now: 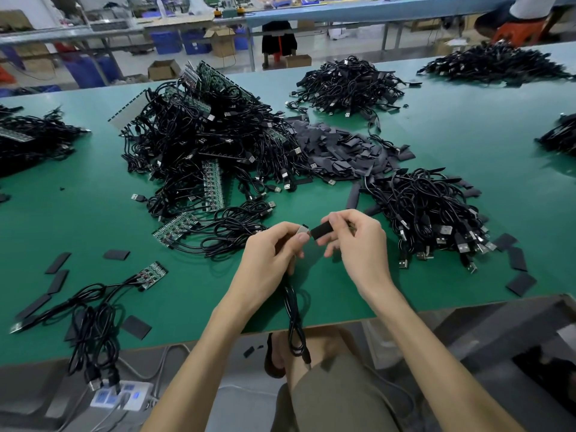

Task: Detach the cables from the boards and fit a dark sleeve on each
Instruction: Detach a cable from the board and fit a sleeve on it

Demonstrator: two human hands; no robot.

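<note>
Left grip [271, 249] is pinching the cable end [302, 234] between thumb and curled fingers. Right grip [358, 241] is pinching a dark sleeve [322, 231], fingers curled round it, thumb on top. I'm holding both just above the near part of the green surface [467, 135].

- Sleeve mouth is touching the silvery cable end. I'm not able to tell whether it is over it.
- The cable [292, 302] is hanging from the left grip, crossing the surface edge and looping down at my lap.
- The big heap of boards with cables [205, 151] is lying beyond the left grip, green strips sticking out of the tangle.
- The loose sleeve pile [339, 148] is sitting just right of that heap, touching it.
- A pile of cables [427, 213] is lying just right of the right grip. Another cable pile [349, 85] is sitting farther back.
- One small board [152, 274] with cables attached is lying near left, its leads trailing off the near edge.
- Flat sleeves are lying scattered at near left [57, 262] and near right [521, 283].
</note>
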